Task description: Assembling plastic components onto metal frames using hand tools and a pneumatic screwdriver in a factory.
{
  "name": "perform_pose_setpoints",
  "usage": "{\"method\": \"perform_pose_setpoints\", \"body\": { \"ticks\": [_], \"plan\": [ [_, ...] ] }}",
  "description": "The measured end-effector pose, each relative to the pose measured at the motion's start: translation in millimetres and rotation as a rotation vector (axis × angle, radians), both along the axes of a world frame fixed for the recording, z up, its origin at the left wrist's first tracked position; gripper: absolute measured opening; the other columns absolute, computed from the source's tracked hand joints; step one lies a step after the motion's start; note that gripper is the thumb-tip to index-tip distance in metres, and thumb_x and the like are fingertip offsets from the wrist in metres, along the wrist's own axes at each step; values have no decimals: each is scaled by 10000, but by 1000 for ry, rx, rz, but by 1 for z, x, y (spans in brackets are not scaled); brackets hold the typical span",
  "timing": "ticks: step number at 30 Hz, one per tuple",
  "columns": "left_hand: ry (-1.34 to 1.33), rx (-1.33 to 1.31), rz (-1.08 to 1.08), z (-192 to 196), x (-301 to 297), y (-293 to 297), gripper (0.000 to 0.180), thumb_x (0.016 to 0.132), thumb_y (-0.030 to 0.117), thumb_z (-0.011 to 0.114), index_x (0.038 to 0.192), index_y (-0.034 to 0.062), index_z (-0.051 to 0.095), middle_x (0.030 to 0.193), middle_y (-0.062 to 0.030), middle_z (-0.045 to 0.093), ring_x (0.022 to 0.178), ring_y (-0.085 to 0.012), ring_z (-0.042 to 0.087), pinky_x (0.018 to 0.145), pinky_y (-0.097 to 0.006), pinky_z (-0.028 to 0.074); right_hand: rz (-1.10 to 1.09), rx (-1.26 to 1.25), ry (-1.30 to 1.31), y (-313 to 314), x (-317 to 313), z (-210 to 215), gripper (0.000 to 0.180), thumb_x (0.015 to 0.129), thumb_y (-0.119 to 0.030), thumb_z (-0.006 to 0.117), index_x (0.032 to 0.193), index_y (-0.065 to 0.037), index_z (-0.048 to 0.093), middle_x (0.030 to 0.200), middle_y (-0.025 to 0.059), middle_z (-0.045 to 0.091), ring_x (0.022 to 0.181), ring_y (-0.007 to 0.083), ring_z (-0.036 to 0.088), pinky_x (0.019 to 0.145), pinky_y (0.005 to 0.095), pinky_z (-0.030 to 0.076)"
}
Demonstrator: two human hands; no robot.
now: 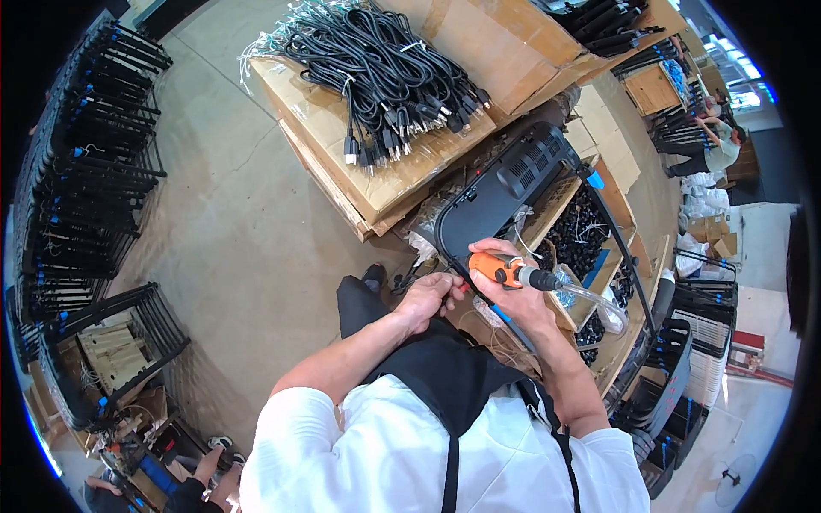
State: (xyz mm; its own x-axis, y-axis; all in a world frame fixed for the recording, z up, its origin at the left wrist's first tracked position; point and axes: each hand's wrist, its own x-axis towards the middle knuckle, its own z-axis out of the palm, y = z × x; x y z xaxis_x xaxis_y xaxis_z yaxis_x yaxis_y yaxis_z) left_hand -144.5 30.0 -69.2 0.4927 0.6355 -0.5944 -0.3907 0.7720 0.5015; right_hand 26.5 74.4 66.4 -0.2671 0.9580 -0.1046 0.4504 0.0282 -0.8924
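My right hand is wrapped round an orange air screwdriver, whose dark grey rear end runs into a clear hose. The tool is held over the near edge of a black panel with a vented hump, set in a black tubular frame. Just left of the tool, my left hand has its fingertips pinched together. A small red piece shows at those fingertips; what it belongs to is too small to tell. The screwdriver's tip is hidden.
Bundled black power cables lie on a cardboard box ahead. Right of the panel, a wooden bin holds many small black parts. Black frames stand stacked at the left. Other people are at the far right and lower left.
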Motion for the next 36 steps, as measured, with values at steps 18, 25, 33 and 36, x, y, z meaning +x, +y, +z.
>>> {"method": "perform_pose_setpoints", "body": {
  "ticks": [18, 25, 33, 36],
  "plan": [
    [98, 42, 448, 3, -30, 56, 161, 1116, 184, 487, 1176, 60, 569, 821, -25, 642, 572, -80, 494, 472, -233, 391, 67, 63, 35, 2, -2, -5, 295, 843, -53, 782, 1126, -41, 698, 1207, 105, 749, 1046, 184, 727, 955, 340, 575],
    [-56, 115, 573, 30, -50, 78, 167, 1116, 217, 508, 1189, 73, 552, 856, -11, 617, 633, -97, 511, 512, -242, 379, 88, 15, 95, 7, 5, -13, 284, 845, -50, 770, 1120, -40, 696, 1195, 101, 753, 1053, 164, 715, 966, 334, 568],
    [-48, 16, 570, 8, -44, 53, 173, 1113, 196, 504, 1203, 58, 554, 869, -30, 632, 633, -102, 528, 522, -245, 401, 223, 75, -34, 16, -3, -6, 303, 841, -62, 777, 1128, -60, 678, 1160, 82, 756, 996, 162, 729, 922, 323, 581],
    [-37, 4, 554, 7, -40, 42, 157, 1110, 187, 507, 1158, 49, 566, 842, -31, 632, 618, -98, 524, 498, -243, 387, 209, 74, 15, 18, -5, -8, 311, 837, -62, 778, 1132, -62, 679, 1155, 79, 757, 988, 164, 728, 917, 320, 580]
  ]
}}
